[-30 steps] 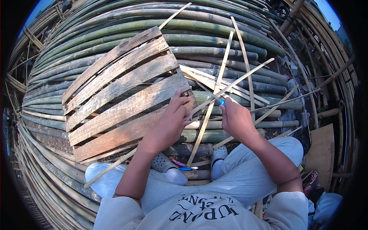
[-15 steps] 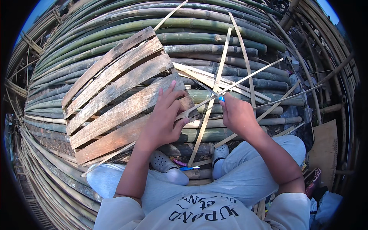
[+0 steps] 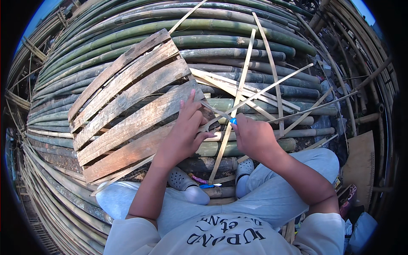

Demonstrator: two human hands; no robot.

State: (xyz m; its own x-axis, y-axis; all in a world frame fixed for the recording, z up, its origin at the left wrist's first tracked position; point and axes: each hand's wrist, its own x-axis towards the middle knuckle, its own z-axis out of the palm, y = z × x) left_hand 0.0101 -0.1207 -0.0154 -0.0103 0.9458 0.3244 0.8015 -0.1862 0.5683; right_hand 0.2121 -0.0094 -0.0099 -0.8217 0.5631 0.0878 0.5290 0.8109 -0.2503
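My left hand (image 3: 185, 134) rests at the right edge of a weathered wooden pallet (image 3: 127, 106), fingers stretched up and thumb pinching a long thin bamboo strip (image 3: 272, 85) that runs up to the right. Close beside it, my right hand (image 3: 254, 138) is closed around a small blue-handled tool (image 3: 233, 121), whose tip meets the strip between the two hands. Several more split bamboo strips (image 3: 238, 91) cross and fan out just beyond my hands. I sit with grey trousers and pale clogs (image 3: 180, 180) below.
Thick green and grey bamboo poles (image 3: 221, 25) lie stacked side by side under everything. A piece of brown cardboard (image 3: 361, 161) and some small clutter lie at the right. A blue object (image 3: 208, 185) lies between my feet.
My left hand has slid slightly up along the strip and its fingers have straightened over the pallet's edge. My right hand with the blue tool has barely moved.
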